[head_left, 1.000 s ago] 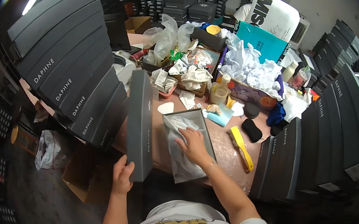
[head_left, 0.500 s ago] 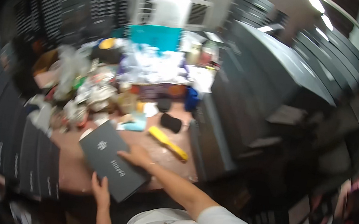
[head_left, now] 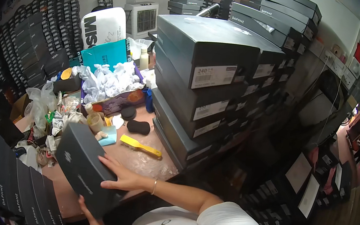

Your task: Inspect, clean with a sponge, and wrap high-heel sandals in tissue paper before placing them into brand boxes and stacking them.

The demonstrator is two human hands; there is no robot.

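A dark grey shoebox [head_left: 76, 160] with small pale lettering is held tilted above the near edge of the table [head_left: 138, 160]. My left hand [head_left: 87, 211] grips its lower near corner, and most of those fingers are hidden by the box. Along the right side of the box lies my right hand [head_left: 123, 176], its fingers spread and pressed against it. Just beyond that hand, a yellow-handled brush [head_left: 141, 145] rests on the table beside a black sponge-like pad [head_left: 138, 127].
Tall stacked shoeboxes [head_left: 203, 66] stand at the table's right side, with more boxes [head_left: 22, 187] at the left. A bin of crumpled white paper [head_left: 110, 79] sits at the back. Bags and bottles [head_left: 94, 120] clutter the left. Open boxes [head_left: 303, 172] lie low on the right.
The view has swung to the right. The shoebox is tipped up more steeply, showing its side, and my right hand has shifted from its lid to its right side.
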